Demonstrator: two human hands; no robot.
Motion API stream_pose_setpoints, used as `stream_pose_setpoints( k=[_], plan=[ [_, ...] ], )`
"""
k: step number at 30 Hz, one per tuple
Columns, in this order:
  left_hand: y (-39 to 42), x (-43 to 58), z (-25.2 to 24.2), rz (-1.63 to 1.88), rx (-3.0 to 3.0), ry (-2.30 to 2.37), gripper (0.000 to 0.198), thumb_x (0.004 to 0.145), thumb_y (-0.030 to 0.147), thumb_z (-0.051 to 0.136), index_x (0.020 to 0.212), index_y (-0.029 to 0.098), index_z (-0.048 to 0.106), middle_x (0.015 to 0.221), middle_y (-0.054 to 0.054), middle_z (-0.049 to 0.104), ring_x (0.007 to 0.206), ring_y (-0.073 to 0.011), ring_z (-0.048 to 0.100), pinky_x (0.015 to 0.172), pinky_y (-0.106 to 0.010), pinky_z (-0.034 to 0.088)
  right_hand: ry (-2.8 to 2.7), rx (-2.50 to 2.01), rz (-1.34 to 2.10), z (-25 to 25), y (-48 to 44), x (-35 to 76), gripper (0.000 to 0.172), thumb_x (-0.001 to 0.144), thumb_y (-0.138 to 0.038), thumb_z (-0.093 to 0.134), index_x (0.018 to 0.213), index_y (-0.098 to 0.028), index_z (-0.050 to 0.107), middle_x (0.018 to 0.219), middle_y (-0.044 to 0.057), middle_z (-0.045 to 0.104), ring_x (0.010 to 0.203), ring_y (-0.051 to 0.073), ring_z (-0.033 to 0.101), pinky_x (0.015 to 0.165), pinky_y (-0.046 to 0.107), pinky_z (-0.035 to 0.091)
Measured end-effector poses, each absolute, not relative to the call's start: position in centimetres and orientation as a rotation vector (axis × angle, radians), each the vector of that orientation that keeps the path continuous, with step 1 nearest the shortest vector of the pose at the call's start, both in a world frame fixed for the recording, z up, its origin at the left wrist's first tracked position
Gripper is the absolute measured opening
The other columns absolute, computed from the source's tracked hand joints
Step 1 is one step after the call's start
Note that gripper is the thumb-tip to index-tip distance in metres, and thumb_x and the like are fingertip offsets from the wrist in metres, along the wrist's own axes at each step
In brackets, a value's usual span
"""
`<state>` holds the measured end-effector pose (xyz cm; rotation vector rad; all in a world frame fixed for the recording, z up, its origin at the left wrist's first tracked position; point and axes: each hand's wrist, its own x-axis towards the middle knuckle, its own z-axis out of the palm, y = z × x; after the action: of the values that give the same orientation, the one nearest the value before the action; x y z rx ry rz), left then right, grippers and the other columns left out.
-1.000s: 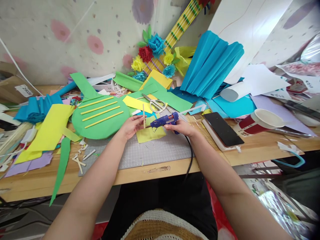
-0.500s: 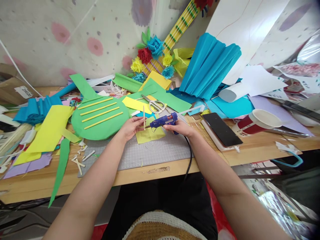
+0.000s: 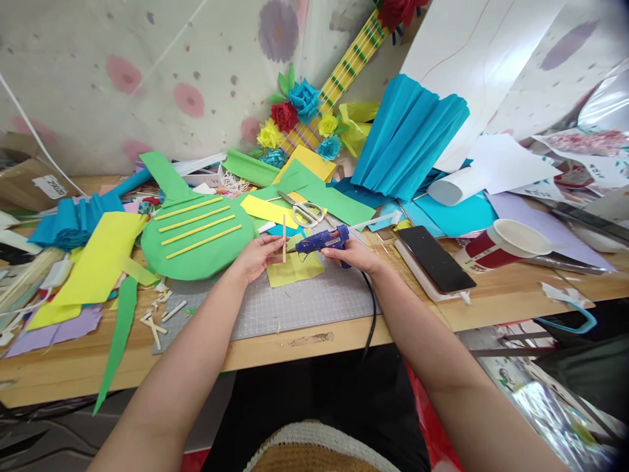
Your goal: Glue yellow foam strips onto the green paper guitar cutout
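My left hand (image 3: 261,257) pinches a thin pale strip (image 3: 284,237) and holds it upright above the cutting mat. In my right hand (image 3: 351,253) is a blue hot glue gun (image 3: 322,240), its nozzle pointing left at the strip, close to it or touching; I cannot tell which. Beneath them a creased yellow paper (image 3: 297,270) lies on the grey cutting mat (image 3: 299,308). To the left rests a round green paper shape (image 3: 196,259) with several yellow strips across it. Silver scissors (image 3: 305,213) lie just behind the strip.
A black phone (image 3: 437,257) and a paper cup (image 3: 511,246) stand to the right. Folded blue crepe paper (image 3: 407,141) leans at the back beside a flower-trimmed yellow guitar shape (image 3: 351,62). Yellow paper (image 3: 98,255) and white stick pieces (image 3: 154,328) lie left. The gun's black cord (image 3: 372,314) hangs over the table edge.
The glue gun's nozzle and the strip have come slightly closer together. Both hands keep their grips, and the view has shifted a little.
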<state>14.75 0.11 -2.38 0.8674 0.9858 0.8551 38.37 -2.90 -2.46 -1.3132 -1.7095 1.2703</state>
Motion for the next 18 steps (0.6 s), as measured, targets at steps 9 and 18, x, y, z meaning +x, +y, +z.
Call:
stream_pose_setpoints(
  k=[9, 18],
  plan=[
    [-0.05, 14.86, -2.28, 0.824, 0.89, 1.01, 0.013, 0.07, 0.016, 0.07, 0.082, 0.011, 0.072, 0.076, -0.005, 0.069, 0.06, -0.008, 0.06, 0.052, -0.017, 0.051, -1.683, -1.322, 1.277, -2.78, -2.74, 38.54, 0.047, 0.063, -0.062, 0.064, 0.063, -0.018, 0.049, 0.053, -0.003, 0.046, 0.047, 0.008, 0.041, 0.045, 0.024, 0.033],
    [-0.1, 14.83, -2.23, 0.807, 0.895, 1.012, 0.012, 0.071, 0.017, 0.069, 0.081, 0.011, 0.072, 0.075, -0.004, 0.068, 0.058, -0.0072, 0.059, 0.05, -0.016, 0.051, -1.681, -1.3, 1.266, -2.86, -2.6, 38.58, 0.046, 0.065, -0.062, 0.063, 0.062, -0.018, 0.048, 0.055, -0.002, 0.047, 0.048, 0.008, 0.041, 0.045, 0.024, 0.033]
  ],
)
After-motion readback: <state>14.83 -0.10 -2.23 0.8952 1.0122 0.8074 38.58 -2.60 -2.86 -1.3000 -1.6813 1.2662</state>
